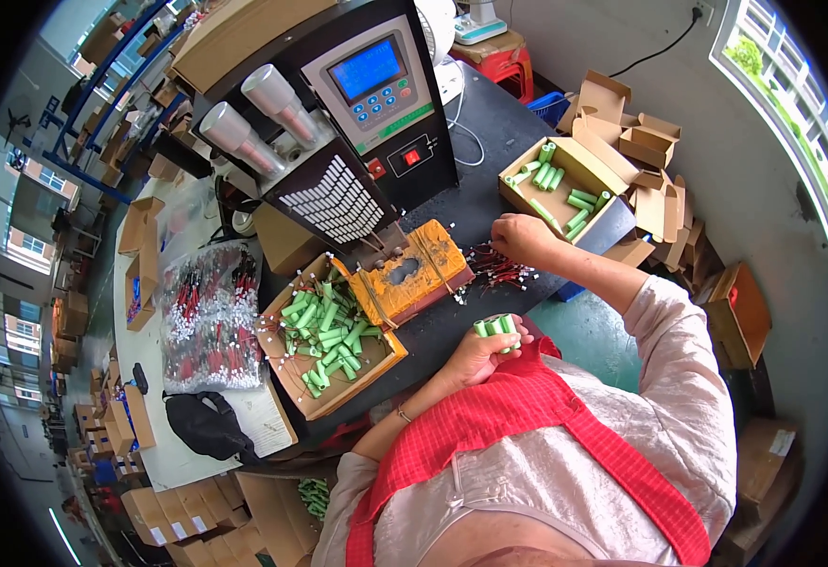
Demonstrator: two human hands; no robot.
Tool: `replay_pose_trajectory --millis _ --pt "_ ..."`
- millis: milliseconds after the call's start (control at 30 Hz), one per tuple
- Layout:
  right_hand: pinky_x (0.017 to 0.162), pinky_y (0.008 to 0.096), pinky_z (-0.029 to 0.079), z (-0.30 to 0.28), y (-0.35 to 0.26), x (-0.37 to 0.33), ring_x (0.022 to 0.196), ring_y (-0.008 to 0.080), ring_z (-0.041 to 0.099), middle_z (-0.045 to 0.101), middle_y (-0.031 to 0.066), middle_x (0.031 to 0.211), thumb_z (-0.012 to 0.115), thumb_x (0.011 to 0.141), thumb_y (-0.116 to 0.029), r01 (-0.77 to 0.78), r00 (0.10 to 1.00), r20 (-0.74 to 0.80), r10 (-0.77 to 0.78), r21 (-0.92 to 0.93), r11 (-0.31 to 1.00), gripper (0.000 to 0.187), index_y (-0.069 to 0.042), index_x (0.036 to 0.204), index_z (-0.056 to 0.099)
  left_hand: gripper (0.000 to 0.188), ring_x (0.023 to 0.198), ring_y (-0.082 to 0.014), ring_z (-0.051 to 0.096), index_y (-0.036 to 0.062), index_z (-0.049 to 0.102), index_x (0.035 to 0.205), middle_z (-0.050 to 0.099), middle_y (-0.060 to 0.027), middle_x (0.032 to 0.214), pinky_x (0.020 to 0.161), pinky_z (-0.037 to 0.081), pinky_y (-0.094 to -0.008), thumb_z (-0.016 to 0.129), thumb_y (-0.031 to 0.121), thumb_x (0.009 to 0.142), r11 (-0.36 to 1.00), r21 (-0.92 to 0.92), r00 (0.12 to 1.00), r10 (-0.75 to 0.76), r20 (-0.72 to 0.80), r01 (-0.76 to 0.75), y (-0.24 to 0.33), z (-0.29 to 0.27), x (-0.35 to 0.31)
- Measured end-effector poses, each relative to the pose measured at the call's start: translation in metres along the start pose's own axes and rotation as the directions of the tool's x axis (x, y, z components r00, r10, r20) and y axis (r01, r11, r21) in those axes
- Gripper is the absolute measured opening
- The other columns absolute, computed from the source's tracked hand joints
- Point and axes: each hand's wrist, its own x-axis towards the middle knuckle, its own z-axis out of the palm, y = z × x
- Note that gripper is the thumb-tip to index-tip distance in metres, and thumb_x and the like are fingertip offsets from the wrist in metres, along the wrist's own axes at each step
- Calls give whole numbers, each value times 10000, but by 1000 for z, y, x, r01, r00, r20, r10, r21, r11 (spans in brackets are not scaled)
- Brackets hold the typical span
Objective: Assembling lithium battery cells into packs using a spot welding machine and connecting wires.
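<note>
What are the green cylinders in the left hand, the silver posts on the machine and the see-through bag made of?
The green cylinders: perhaps plastic-wrapped, since they look smooth and slightly glossy; their insides are hidden. The silver posts: likely bare metal, greyish with soft shine. The bag: thin clear plastic, it seems, wrinkled and glinting.

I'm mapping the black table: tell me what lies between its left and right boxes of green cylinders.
In the head view, the orange-topped block, the wire pile and the person's right hand lie between them.

Bright daylight from the right-side window (790,99), curved dark edges, far shelves (112,76) perhaps soft.
</note>
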Motion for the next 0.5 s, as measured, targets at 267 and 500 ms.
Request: replay_pose_trajectory --millis 267,500 --pt "639 419 487 12 4 8 672 337 597 603 160 675 540 727 -166 65 997 40 -66 30 997 140 -53 711 621 204 797 -165 632 52 569 994 628 -83 862 593 490 -234 629 146 823 995 92 989 -11 -146 24 0 4 -6" --pt "630 411 493 -25 -14 3 663 324 607 611 151 666 547 689 -138 -61 997 41 61 -8 998 114 -62 703 631 234 821 -196 631 21 551 1025 625 -115 904 676 517 -266 620 104 818 983 185 995 41 -91 -23 2 3 -10"
